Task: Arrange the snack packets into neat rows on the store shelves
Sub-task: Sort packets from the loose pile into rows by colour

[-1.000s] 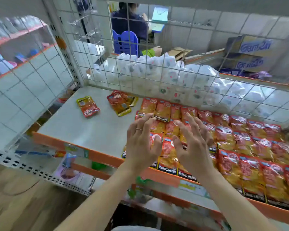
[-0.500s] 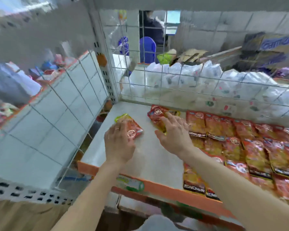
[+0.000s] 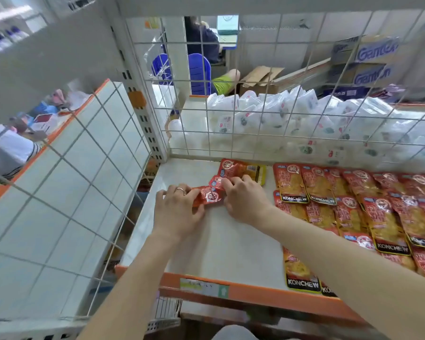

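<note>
Fingers (image 3: 174,193) of left hand (image 3: 179,212) and right hand (image 3: 245,200) pinch one loose packet (image 3: 207,195) lying crosswise between them; tidy rows (image 3: 353,192) lie rightward, nearer right hand.

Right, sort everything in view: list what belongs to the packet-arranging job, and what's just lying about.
Job in hand:
left hand, pinching the loose red packet
right hand, gripping the loose packet pile
KONCHEW packet rows
shelf

Lying about:
white packets behind the mesh
Ganten boxes
blue chair
open cardboard box
</note>
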Demonstrator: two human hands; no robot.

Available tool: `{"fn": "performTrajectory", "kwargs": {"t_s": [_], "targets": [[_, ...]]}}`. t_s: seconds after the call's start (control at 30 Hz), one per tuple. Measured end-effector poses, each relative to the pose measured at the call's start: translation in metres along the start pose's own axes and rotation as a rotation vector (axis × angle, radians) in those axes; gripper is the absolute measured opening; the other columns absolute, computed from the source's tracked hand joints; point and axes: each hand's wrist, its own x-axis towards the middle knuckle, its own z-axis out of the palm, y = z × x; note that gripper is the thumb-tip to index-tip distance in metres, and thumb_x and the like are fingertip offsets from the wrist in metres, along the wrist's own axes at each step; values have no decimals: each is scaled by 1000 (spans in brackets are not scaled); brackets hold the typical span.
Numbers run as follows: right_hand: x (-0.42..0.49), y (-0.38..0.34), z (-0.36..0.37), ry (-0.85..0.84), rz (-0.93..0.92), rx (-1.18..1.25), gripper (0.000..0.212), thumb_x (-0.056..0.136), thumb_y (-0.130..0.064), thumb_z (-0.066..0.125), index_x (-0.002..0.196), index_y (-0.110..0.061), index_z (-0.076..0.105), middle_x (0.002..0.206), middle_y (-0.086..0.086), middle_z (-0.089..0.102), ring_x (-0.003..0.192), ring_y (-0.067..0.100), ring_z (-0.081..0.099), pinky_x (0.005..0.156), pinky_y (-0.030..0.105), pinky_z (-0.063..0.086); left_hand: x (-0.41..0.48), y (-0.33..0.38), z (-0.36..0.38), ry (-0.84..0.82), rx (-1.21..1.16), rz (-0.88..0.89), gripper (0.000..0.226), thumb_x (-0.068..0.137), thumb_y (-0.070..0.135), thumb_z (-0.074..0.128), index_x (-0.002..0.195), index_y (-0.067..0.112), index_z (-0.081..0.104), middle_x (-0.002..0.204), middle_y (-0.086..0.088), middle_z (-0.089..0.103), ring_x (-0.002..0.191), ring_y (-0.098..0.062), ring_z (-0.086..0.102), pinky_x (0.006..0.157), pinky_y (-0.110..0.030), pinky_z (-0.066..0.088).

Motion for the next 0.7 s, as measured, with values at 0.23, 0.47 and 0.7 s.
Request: {"fn": "performTrajectory", "kwargs": {"t_s": [0.23,0.47,0.7], "targets": [[-5,21,-2,204,77,420,23,94,-7,56,115,-10,66,105,9,70,98,32,62,71,32,41,-11,5,-10,183,-88,-25,27,94,29,49,87,14,71,79,-8,68,75,-34,62,63,-38,46],[-57,40,-36,262,381,1095,9,97,-15,62,104,-14,68,95,-3,72,87,12,68,69,16,54,-16,35,-30,300,-774,-400,33,106,34,43,97,8,63,80,-2,61,71,-14,58,58,-26,49],[-131,84,-49,296,506,1345,7,96,-19,66,100,-19,72,95,-2,75,95,19,70,94,41,56,-21,127,-45,95,-1315,-541,22,106,20,46,96,11,63,83,-1,64,76,-16,63,65,-28,53]]}}
